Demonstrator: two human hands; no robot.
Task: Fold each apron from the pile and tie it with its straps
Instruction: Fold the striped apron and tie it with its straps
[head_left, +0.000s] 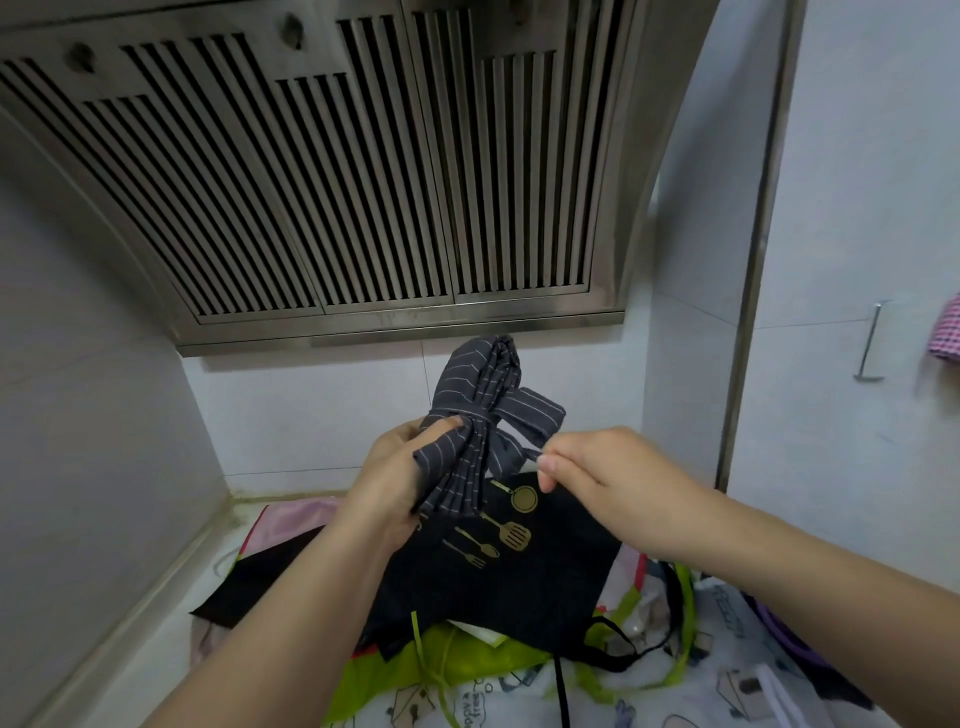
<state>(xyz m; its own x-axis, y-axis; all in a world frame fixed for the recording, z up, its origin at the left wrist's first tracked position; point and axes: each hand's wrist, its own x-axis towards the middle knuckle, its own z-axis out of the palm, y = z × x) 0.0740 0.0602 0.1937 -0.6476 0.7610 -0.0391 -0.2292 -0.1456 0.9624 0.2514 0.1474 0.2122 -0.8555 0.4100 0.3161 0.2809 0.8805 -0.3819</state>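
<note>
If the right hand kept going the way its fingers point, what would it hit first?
Probably the striped apron held in the left hand, though depth is hard to judge.

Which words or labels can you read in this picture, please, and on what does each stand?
"happy" and "free": printed sideways on the white printed cloth at the bottom.
Letters on the pale cloth on the right: too blurred to read.
Black apron: gold utensil pictures only, no words.

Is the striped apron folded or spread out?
Folded: the striped apron is a narrow bundle, strap wound round its middle, gripped by the left hand; the right hand pinches the strap end.
</note>
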